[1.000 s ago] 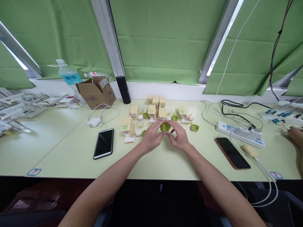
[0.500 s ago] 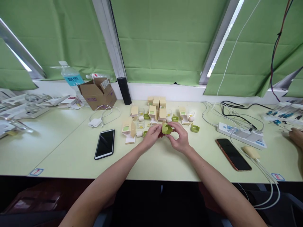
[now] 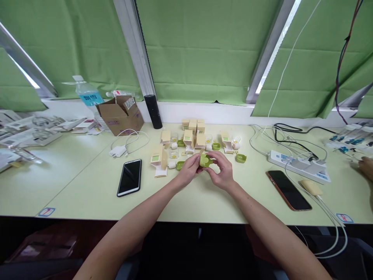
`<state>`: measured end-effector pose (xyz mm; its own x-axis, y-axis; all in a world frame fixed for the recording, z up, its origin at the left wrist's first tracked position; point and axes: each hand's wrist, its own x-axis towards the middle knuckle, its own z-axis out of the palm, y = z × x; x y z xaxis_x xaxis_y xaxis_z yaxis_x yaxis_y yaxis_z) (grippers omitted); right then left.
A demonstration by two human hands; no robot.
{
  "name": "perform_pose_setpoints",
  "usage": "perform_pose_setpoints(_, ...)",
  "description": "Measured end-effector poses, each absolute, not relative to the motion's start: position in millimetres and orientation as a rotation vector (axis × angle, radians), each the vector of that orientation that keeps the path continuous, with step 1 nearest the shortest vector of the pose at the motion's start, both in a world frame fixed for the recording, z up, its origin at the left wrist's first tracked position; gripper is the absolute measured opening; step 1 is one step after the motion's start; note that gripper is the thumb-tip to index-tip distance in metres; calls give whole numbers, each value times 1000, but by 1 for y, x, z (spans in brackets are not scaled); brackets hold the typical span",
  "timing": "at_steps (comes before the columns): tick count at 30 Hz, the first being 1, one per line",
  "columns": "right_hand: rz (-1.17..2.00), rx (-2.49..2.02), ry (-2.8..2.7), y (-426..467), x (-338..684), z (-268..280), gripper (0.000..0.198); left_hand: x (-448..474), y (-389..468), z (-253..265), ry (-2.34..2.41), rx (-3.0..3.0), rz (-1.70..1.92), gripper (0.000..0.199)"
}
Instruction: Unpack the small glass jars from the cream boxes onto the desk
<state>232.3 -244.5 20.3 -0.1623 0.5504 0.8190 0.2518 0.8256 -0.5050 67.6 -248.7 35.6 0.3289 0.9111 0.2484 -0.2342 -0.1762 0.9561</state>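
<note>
In front of me, over the table, my right hand (image 3: 222, 168) grips a small green plastic holder (image 3: 205, 160) with a notched rim, thumb below and fingers on top. My left hand (image 3: 190, 168) is closed at the holder's left side; its fingertips are partly hidden there. A narrow tan edge shows by the left fingertips, and I cannot tell what it belongs to. Just behind are opened cream boxes (image 3: 159, 158), clear glass cups (image 3: 174, 154), white cylinders (image 3: 172, 165) and more green holders; one green holder (image 3: 241, 158) lies right of my hands.
A phone (image 3: 129, 177) lies to the left, another phone (image 3: 288, 190) to the right beside a power strip (image 3: 298, 166) with cables. Behind stand a cardboard box (image 3: 121, 116), a black cylinder (image 3: 153, 112) and a water bottle (image 3: 87, 93). Another person's hand (image 3: 366, 168) is at the right edge.
The view has shifted very slightly. Both hands stay around the green holder, which has turned a little; no thing is visibly taken or let go.
</note>
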Motion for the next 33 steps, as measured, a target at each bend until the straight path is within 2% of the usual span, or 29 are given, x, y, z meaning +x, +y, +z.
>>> perform_pose_setpoints(8, 342, -595, -1738, -245, 233, 18, 37, 67, -248, 34, 599, 1152, 1076, 56)
perform_pose_setpoints(22, 224, -623, -1708, -244, 234, 21, 39, 73, -246, 33, 637, 1112, 1101, 62)
perform_pose_setpoints(33, 209, -620, -1768, -243, 233, 19, 40, 71, -246, 35, 691, 1133, 1065, 54)
